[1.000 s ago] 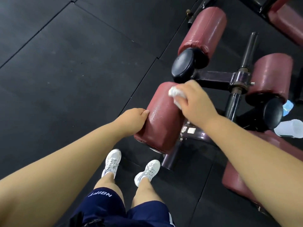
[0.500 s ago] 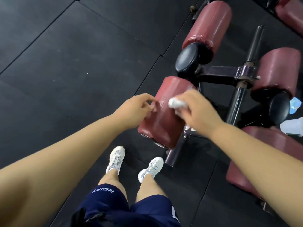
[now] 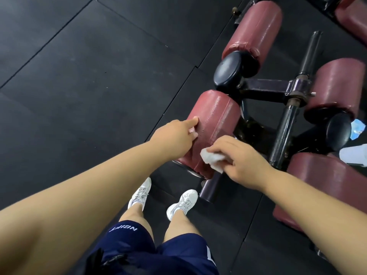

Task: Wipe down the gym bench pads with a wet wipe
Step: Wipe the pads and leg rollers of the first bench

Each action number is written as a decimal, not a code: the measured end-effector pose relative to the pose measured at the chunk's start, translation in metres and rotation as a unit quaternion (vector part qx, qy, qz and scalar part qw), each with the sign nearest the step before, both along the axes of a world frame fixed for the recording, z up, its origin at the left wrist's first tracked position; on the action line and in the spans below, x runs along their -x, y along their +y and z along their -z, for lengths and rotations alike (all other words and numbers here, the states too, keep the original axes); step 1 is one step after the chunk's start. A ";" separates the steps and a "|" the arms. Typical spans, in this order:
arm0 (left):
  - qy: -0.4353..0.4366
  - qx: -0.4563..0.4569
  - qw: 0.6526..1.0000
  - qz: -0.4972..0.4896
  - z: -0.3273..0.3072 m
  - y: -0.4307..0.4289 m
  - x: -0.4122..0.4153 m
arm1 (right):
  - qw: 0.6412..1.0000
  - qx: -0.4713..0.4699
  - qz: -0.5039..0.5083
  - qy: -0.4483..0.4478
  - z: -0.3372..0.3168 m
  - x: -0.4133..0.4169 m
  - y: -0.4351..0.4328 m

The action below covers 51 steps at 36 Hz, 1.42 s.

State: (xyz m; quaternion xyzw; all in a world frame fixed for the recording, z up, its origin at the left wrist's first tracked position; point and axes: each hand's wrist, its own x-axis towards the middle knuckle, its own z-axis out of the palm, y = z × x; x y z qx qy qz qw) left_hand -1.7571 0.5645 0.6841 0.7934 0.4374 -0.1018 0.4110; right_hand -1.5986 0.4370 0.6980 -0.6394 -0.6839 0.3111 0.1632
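a: where's the wet wipe (image 3: 210, 158)?
b: bunched up white in the right hand (image 3: 238, 157), pinched between the thumb and the curled fingers. it sticks out past the fingertips and is pressed on the near end of the closest roller pad (image 3: 214, 120). how much of it is tucked under the palm i can't see.
a: and the left hand (image 3: 174, 135)?
b: on the same pad's left flank. one digit lies straight on the red vinyl, thumb or forefinger, i can't tell which. the others are bent in beneath it, against the pad. whether they grip or only rest there i can't tell.
a: what lies beyond the fingers?
b: past the right fingertips the pad runs up to a black end cap (image 3: 228, 70) and a dark frame bar (image 3: 266, 88). beyond those is a second roller pad (image 3: 256, 28). out past the right knuckles stands a black post (image 3: 286, 126), then a third roller pad (image 3: 337, 84). behind the right wrist is the bench seat pad (image 3: 327, 175), partly covered by the forearm.
a: anything hard to read?
b: a white bottle-like thing (image 3: 355, 153) and a scrap of blue (image 3: 358, 129) at the right edge, both cut off, so i can't say what they are. another red pad (image 3: 353, 14) is clipped by the top right corner. the near pad's lower end is mostly hidden by both hands. below the wrists are white shoes (image 3: 141, 193), navy shorts (image 3: 139, 245) and black floor mats (image 3: 79, 76)
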 end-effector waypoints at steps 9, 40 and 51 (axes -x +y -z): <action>-0.088 0.124 0.986 -0.067 0.007 0.020 0.002 | 0.971 -0.050 0.207 -0.108 0.000 -0.036 0.078; 0.246 -0.103 0.920 0.288 -0.073 0.062 0.048 | 0.909 0.327 0.057 -0.252 -0.092 0.039 0.074; 0.272 -0.149 0.911 0.272 -0.125 0.103 0.044 | 0.897 0.306 0.104 -0.303 -0.130 0.017 0.100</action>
